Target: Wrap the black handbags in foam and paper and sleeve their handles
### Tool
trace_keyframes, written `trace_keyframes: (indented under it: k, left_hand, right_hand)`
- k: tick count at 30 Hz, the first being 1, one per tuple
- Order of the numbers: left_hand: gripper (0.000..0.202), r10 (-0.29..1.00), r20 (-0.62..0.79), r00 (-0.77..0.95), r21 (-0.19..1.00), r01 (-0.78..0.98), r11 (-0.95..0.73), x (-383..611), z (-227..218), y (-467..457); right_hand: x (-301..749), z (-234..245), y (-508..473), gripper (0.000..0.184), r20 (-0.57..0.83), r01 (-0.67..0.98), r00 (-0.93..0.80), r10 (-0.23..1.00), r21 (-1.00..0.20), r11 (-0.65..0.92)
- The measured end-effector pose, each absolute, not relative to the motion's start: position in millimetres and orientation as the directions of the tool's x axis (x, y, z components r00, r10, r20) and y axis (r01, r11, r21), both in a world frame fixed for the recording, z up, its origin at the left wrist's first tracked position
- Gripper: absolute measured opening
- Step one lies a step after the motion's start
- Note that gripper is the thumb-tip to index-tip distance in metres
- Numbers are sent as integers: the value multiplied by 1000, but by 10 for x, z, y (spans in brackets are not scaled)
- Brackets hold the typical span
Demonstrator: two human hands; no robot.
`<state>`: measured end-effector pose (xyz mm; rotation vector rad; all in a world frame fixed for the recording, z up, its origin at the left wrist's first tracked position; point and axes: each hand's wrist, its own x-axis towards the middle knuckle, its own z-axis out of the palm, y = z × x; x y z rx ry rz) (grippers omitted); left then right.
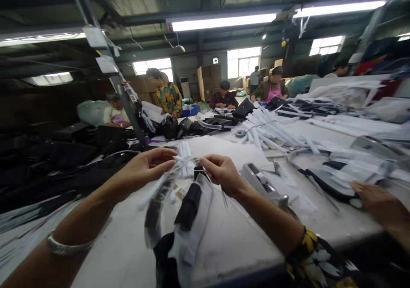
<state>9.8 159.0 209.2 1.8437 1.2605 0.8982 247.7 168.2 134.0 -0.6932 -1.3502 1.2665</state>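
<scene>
A black strap (189, 205), partly covered in thin white wrapping (200, 211), stands up from a black item at the table's front edge. Beside it curves a shiny strap in clear plastic (155, 217), its upper end blurred between my hands. My left hand (152, 166) has thumb and forefinger curled close together around that upper end. With bent fingers, my right hand (221, 173) pinches the plastic near the top of the black strap. White foam tubes (184, 151) lie just behind my fingertips. A grey tape dispenser (261, 179) is right of my right hand.
Another person's hand (381, 198) touches a plastic-covered black item (339, 181) at the right. A bundle of white tubes (265, 128) lies beyond the dispenser. Black goods (64, 168) cover the left side. Several people sit or stand across the white table (237, 254).
</scene>
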Motion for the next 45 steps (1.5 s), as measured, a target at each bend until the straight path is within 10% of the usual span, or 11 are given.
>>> trace_keyframes:
  k: [9, 16, 29, 38, 45]
  left_hand:
    - [41, 949, -144, 281, 911, 413, 16, -219, 1118, 1237]
    - [68, 926, -53, 374, 985, 174, -14, 17, 905, 1209]
    - [28, 989, -99, 108, 972, 224, 73, -347, 685, 822]
    - [34, 956, -153, -248, 793, -608, -31, -410, 547, 248]
    - [45, 964, -40, -262, 737, -659, -149, -92, 476, 61]
  right_hand:
    - [2348, 867, 1433, 26, 194, 240, -388, 901, -923, 302]
    - [2014, 741, 1390, 27, 242, 183, -460, 854, -916, 357]
    - [2062, 731, 1122, 39, 22, 84, -599, 800, -992, 90]
    - [2204, 623, 798, 51, -27, -223, -718, 696, -938, -266]
    - [2157, 453, 627, 25, 43, -362, -748, 662, -863, -353]
